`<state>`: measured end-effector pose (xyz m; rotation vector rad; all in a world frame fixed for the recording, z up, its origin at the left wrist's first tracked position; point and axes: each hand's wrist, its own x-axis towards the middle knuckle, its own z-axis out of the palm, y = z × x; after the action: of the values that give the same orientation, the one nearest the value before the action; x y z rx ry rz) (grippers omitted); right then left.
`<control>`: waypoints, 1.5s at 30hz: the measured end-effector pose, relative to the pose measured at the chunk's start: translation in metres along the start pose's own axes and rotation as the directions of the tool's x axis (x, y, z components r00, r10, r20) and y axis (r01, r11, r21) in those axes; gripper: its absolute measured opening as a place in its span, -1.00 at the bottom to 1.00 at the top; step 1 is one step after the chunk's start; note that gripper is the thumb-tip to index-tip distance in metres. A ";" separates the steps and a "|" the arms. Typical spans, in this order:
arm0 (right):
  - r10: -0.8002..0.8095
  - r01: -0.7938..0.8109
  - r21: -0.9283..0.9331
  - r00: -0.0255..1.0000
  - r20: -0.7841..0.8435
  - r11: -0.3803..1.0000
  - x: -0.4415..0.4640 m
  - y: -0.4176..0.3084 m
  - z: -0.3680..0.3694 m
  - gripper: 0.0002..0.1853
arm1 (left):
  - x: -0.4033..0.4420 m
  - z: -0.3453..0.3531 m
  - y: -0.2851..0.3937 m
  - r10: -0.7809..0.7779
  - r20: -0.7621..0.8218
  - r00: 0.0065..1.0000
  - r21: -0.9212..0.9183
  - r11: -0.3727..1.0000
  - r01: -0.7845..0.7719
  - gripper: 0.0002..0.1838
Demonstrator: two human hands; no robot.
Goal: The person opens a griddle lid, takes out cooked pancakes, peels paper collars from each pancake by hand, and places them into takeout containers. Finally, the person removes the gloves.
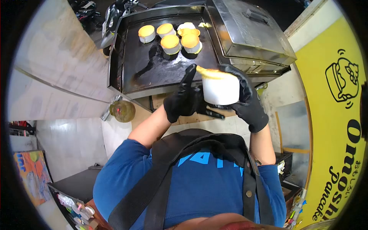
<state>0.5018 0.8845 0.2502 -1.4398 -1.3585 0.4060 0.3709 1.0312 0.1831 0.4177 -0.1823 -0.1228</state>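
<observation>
- Now the right hand (249,97) grips the white mould (221,91), just off the near right corner of the griddle (134,57).
- Left hand (186,99), fingers spread, beside it.
- Looks like a handling step; next probably wants a steady hold.

We log the griddle (134,67) as dark metal, glossy where smeared, duller elsewhere. Hooded box (253,28) beside it: bare metal, smooth, reflective. Left glove (186,101) and right glove (250,100) — black, with a slick sheen on the fingers. White ring (220,91): smooth, matt; paper or plastic, we cannot tell. Apron strap (163,168): matt black cloth. Shirt (207,195): soft blue cloth. Yellow banner (320,126) — smooth sheet, low sheen.
</observation>
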 end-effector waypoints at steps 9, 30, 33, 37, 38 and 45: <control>0.077 -0.072 0.195 0.997 -0.020 0.978 -0.005 0.018 0.000 -0.28 | -0.011 -0.027 -0.009 0.142 -0.202 0.969 -0.370 0.905 -0.209 -0.28; -0.332 0.258 -0.509 0.941 -0.059 0.821 -0.017 0.004 -0.001 -0.81 | -0.005 -0.005 -0.019 0.105 -0.255 0.961 -0.103 0.985 -0.135 -0.41; 0.370 -0.213 0.415 0.863 -0.344 0.884 -0.043 0.025 -0.005 -0.82 | -0.002 -0.016 -0.023 0.029 -0.183 0.983 -0.048 0.998 -0.038 -0.40; 0.144 -0.076 0.222 0.939 -0.312 0.972 -0.049 0.016 0.009 -0.40 | 0.011 -0.015 -0.038 0.037 -0.208 0.977 -0.132 0.989 -0.065 -0.34; 0.003 -0.026 -0.118 0.982 -0.190 0.993 -0.055 0.019 0.007 -0.17 | 0.014 -0.014 -0.041 0.023 -0.202 0.979 -0.133 0.990 -0.051 -0.34; 0.316 -0.455 -0.090 0.733 -0.602 0.886 -0.115 0.019 -0.008 -0.71 | 0.048 -0.002 -0.071 -0.147 -0.203 0.968 -0.162 0.980 0.115 -0.23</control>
<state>0.4836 0.7850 0.1914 -1.8636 -0.6150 0.0493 0.4128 0.9601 0.1594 0.2911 0.0674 -0.2192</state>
